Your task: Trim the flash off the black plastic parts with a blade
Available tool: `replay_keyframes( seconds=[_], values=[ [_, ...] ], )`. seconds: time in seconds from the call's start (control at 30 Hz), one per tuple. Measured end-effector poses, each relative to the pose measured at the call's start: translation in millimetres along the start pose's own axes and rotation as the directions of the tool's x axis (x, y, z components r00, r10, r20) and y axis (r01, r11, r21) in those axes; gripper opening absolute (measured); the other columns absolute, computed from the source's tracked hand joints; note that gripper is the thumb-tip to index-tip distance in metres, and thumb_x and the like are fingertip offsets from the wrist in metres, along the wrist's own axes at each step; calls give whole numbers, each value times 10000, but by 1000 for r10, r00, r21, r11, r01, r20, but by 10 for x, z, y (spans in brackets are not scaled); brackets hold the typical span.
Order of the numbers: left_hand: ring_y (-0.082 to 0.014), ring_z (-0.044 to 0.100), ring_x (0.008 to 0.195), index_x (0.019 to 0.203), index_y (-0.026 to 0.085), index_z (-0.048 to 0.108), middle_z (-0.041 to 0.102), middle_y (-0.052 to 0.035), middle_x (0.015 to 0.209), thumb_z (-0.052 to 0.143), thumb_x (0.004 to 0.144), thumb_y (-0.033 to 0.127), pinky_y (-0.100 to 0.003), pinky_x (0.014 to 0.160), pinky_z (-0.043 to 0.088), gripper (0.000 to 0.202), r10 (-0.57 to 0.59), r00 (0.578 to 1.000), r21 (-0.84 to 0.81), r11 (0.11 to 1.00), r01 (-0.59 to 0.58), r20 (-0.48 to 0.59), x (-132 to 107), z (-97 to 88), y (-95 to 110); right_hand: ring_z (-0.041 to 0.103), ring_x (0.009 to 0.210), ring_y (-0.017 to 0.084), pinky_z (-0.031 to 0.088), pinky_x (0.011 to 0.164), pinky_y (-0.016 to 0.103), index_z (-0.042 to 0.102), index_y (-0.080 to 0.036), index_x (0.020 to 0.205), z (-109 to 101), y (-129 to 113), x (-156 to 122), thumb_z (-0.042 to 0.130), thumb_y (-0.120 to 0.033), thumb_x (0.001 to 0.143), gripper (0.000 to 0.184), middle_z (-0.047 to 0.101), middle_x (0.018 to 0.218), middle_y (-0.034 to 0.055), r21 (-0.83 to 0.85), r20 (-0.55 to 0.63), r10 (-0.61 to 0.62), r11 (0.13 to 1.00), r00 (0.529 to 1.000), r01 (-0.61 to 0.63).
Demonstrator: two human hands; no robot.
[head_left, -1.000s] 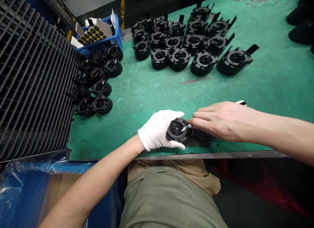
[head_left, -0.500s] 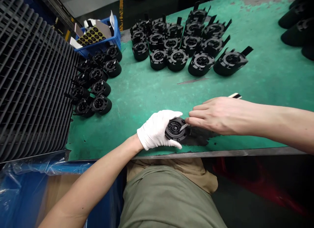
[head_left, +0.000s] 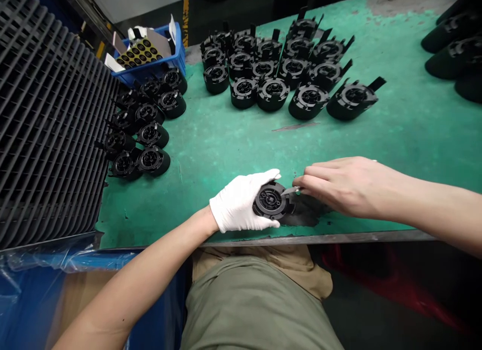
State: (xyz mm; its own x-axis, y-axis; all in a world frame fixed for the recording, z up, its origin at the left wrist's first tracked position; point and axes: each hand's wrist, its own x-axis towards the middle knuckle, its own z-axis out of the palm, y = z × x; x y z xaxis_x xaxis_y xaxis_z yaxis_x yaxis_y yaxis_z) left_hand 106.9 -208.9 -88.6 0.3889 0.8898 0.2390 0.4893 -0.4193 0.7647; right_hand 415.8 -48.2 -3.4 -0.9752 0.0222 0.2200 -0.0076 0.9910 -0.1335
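Observation:
My left hand (head_left: 241, 202), in a white glove, curves around a round black plastic part (head_left: 270, 201) just in from the table's front edge. Thumb and fingers press on its sides, and its ringed top face is turned up. Bare and bent, my right hand (head_left: 339, 182) grips a small knife (head_left: 289, 191) with a thin metal blade. The blade reaches to the right rim of the black part. Most of the knife's handle is hidden in my fingers.
Similar black parts (head_left: 271, 93), several with upright tabs, stand in rows on the green table (head_left: 226, 139). More parts (head_left: 152, 159) stand at left beside stacked black grids (head_left: 48, 129). A blue bin (head_left: 181, 51) holds sticker sheets. Dark cylinders (head_left: 452, 59) stand at far right.
My right hand has drawn slightly right and down, taking the knife blade from over the black part's face to its rim. The part has turned a little in my left hand.

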Motion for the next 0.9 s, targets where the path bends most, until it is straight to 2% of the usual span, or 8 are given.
replay_keyframes(
  seconds=[0.1,0.2,0.43,0.57,0.67,0.77,0.83,0.9],
  values=[
    [-538,812,1682,1932,221,502,773,-289,1834,1088,905,841,-710,1428,688,1336,-36,999,9,999,36,21,3,-5,8,602,724,214,416,700,400,758,-242,1148,85,-124,-5,599,-191,1274,209,705,868,12,16,-43,8,1000,999,-8],
    [-528,802,1698,1930,200,494,765,-296,1842,1061,935,835,-689,1426,693,1309,-7,1000,12,1000,6,12,4,8,7,589,716,216,414,701,391,731,-249,1080,125,-183,5,586,-147,1256,250,688,859,12,7,-38,-3,1000,999,3],
    [-524,830,1656,1909,226,528,812,-271,1777,1112,891,812,-720,1421,688,1312,-18,1000,21,1000,18,7,12,6,4,608,727,224,434,703,390,747,-266,1055,87,-140,-19,588,-111,1210,271,714,864,24,21,10,-1,1000,1000,1],
    [-530,846,1610,1832,232,611,836,-262,1705,1132,788,958,-742,1416,685,1375,-79,997,43,996,80,-19,24,11,2,710,760,223,501,696,382,812,-276,1201,71,-219,-91,618,-216,1248,209,776,903,27,37,-60,149,988,987,-147],
    [-546,816,1618,1773,232,632,799,-269,1696,1121,667,1055,-771,1414,670,1463,-199,954,99,969,225,-222,58,119,46,819,833,247,585,709,386,780,-270,1493,127,-490,-144,600,-250,1290,272,867,1058,60,68,-186,342,940,921,-335],
    [-553,789,1600,1734,214,635,756,-275,1692,1131,662,1049,-775,1376,678,1446,-272,875,143,925,353,-401,63,294,171,912,951,284,705,828,402,726,-318,1639,295,-864,-172,599,-214,1283,392,933,1218,74,221,-318,534,845,783,-487],
    [-526,828,1476,1613,229,721,799,-231,1561,1138,687,1028,-734,1279,733,1292,-280,879,165,916,365,-385,-6,381,286,930,947,285,728,814,404,726,-344,1653,434,-1062,-189,611,-233,1284,403,950,1234,55,259,-318,584,812,747,-524],
    [-481,858,1338,1477,249,785,826,-177,1386,1153,710,991,-670,1153,782,1128,-279,903,170,922,347,-328,-149,395,390,950,975,291,750,817,414,724,-347,1660,537,-1161,-220,632,-255,1283,399,965,1289,53,270,-282,594,803,754,-531]
  ],
)
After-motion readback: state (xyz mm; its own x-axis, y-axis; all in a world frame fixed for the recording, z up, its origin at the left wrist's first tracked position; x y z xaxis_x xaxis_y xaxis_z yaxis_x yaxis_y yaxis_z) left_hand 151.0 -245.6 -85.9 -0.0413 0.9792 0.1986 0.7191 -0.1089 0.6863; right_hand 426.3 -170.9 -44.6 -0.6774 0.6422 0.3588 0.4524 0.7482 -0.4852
